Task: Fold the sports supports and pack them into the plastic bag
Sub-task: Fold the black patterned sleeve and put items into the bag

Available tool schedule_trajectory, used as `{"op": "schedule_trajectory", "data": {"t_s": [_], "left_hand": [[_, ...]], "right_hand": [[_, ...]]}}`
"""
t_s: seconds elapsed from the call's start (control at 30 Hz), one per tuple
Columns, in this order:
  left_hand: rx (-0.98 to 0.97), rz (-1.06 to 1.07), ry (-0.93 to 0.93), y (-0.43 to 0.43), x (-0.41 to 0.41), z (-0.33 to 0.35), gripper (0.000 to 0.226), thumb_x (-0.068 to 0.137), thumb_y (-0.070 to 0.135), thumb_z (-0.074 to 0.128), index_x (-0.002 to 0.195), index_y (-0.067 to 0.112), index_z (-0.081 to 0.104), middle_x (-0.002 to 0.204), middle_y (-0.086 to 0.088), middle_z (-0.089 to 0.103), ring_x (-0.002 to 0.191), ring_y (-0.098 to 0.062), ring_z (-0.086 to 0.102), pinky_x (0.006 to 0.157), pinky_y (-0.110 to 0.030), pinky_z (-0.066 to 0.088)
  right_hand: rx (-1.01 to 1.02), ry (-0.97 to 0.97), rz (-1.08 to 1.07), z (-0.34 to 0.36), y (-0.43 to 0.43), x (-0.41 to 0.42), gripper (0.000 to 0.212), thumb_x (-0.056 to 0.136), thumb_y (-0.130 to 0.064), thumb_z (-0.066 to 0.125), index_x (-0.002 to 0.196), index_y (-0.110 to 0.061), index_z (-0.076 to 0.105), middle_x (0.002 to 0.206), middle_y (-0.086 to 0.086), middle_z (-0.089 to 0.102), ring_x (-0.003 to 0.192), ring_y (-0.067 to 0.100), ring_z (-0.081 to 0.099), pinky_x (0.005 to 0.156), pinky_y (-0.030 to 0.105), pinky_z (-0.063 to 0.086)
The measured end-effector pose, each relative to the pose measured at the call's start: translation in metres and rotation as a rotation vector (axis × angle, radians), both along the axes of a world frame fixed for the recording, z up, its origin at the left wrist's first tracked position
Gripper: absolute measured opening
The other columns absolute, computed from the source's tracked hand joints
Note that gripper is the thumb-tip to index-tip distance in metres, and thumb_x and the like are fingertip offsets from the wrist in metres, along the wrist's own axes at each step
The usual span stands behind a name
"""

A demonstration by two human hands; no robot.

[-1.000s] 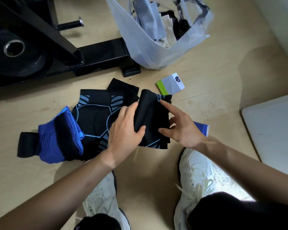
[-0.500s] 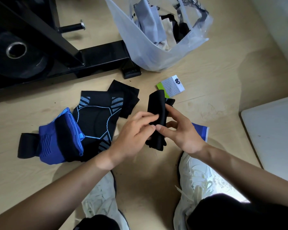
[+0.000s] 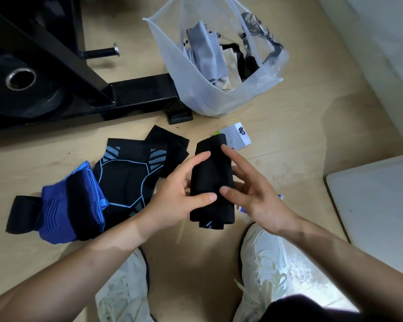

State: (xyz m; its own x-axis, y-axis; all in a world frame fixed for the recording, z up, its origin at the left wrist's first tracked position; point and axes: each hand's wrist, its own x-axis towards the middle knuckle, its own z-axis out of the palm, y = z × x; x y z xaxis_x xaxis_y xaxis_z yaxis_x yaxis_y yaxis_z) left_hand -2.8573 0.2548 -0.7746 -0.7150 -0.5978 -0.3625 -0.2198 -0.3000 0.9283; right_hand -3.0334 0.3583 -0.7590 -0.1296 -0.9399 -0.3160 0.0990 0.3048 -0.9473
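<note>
2 white sneakers (image 3: 263, 259) stand nearest on the pale wooden floor (image 3: 289, 126), toes pointing away. Just beyond them both hands meet on 1 folded black support (image 3: 211, 180), held upright a little above the floor, with a bit of light-blue trim showing at its near end. The left hand (image 3: 172, 201) grips it from the left, thumb laid across the front and index finger resting along the upper left edge. The right hand (image 3: 254, 194) grips it from the right, thumb pressed on the front close to the left thumb and index finger stretched up over the face. How the remaining fingers lie behind the cloth cannot be told. A blue-and-white piece (image 3: 240, 208) peeks out on the floor under the right hand.

Left of the hands lie more supports. A blue support (image 3: 63, 205) with a black band is bunched at the near left, touching a black support with light-blue lines (image 3: 126, 177) spread flat beside it. A smaller black piece (image 3: 172, 147) lies at that one's far right corner. Right of the held support's top lies a white wristband (image 3: 236, 137) with a green edge. A white board (image 3: 377, 205) fills the right side.

Farther off, a black metal frame (image 3: 135, 94) and a dark weight plate (image 3: 21, 82) stand at the left. The plastic bag (image 3: 196, 89) sits open at the far centre, beside the frame's foot, well apart from the hands. Grey, beige and black cloth lies inside it.
</note>
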Motion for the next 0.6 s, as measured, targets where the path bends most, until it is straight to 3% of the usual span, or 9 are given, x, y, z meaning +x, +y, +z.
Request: {"op": "schedule_trajectory", "data": {"t_s": [0.13,0.27,0.37,0.47,0.53,0.6], "left_hand": [[-0.043,0.005,-0.036,-0.010,-0.010,0.015,0.085,0.069,0.025,0.086,0.141,0.051,0.049,0.139,-0.002,0.058,0.112,-0.023,0.070,0.089,-0.046,0.061],[-0.256,0.018,-0.049,-0.026,-0.022,0.051,0.079,0.079,0.010,0.084,0.142,0.045,0.050,0.131,0.011,0.057,0.088,-0.011,0.071,0.080,-0.031,0.059],[-0.492,0.076,-0.034,-0.039,-0.019,0.071,0.069,0.082,0.009,0.082,0.140,0.036,0.056,0.126,0.009,0.059,0.096,-0.015,0.068,0.081,-0.034,0.060],[-0.808,0.205,-0.040,-0.057,-0.014,0.088,0.053,0.081,0.018,0.077,0.132,0.025,0.063,0.119,0.007,0.062,0.100,-0.016,0.064,0.081,-0.033,0.058],[-1.021,0.323,-0.073,-0.073,-0.016,0.101,0.044,0.083,0.021,0.075,0.127,0.020,0.067,0.120,0.002,0.060,0.105,-0.015,0.062,0.089,-0.034,0.055],[-1.228,0.405,-0.146,-0.091,-0.023,0.111,0.036,0.087,0.026,0.073,0.122,0.019,0.070,0.126,-0.005,0.057,0.115,-0.024,0.056,0.100,-0.030,0.045]], "right_hand": [[0.000,0.130,0.031,0.021,-0.008,-0.009,0.070,0.091,0.003,0.066,0.147,-0.032,0.043,0.138,-0.008,0.057,0.112,0.023,0.066,0.090,0.046,0.058],[-0.037,0.276,0.051,0.063,-0.026,-0.033,0.073,0.086,0.015,0.058,0.142,-0.032,0.049,0.128,-0.014,0.062,0.108,0.013,0.065,0.079,0.023,0.055],[-0.103,0.479,0.084,0.103,-0.041,-0.056,0.073,0.076,0.007,0.059,0.137,-0.032,0.056,0.124,-0.013,0.064,0.101,0.006,0.063,0.076,0.012,0.048],[-0.182,0.680,0.171,0.144,-0.055,-0.075,0.072,0.068,-0.002,0.055,0.131,-0.034,0.060,0.111,-0.024,0.063,0.095,0.000,0.062,0.072,0.007,0.045],[-0.218,0.805,0.222,0.165,-0.068,-0.082,0.070,0.066,-0.005,0.053,0.129,-0.035,0.061,0.112,-0.023,0.061,0.098,0.000,0.061,0.072,0.006,0.044],[-0.204,0.949,0.276,0.175,-0.086,-0.086,0.070,0.066,-0.012,0.052,0.129,-0.039,0.061,0.113,-0.020,0.060,0.098,0.004,0.059,0.070,0.007,0.044]]}}
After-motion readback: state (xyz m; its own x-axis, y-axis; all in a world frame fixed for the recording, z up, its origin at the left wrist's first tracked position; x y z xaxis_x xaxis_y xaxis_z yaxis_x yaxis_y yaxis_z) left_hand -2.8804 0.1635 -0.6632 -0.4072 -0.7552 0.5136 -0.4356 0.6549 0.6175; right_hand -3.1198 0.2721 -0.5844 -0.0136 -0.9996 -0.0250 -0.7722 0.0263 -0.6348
